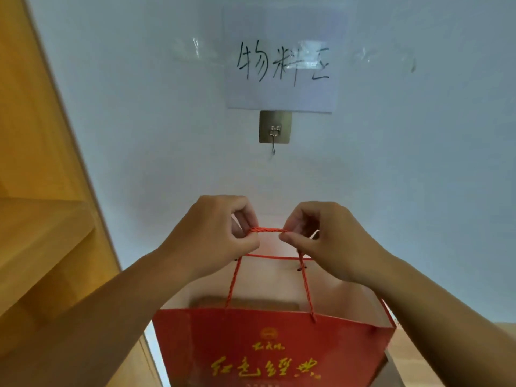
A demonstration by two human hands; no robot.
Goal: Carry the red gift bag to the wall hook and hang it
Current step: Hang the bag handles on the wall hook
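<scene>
The red gift bag with gold lettering hangs in front of me, low in the view, its mouth open. Its red rope handles are stretched level between my two hands. My left hand pinches the left end of the rope and my right hand pinches the right end. The wall hook, a small metal hook on a square adhesive plate, sits on the white wall straight above the rope, with a clear gap between them.
A white paper sign with black handwriting is taped just above the hook. A yellow wooden panel and ledge run along the left. The white wall spreads to the right.
</scene>
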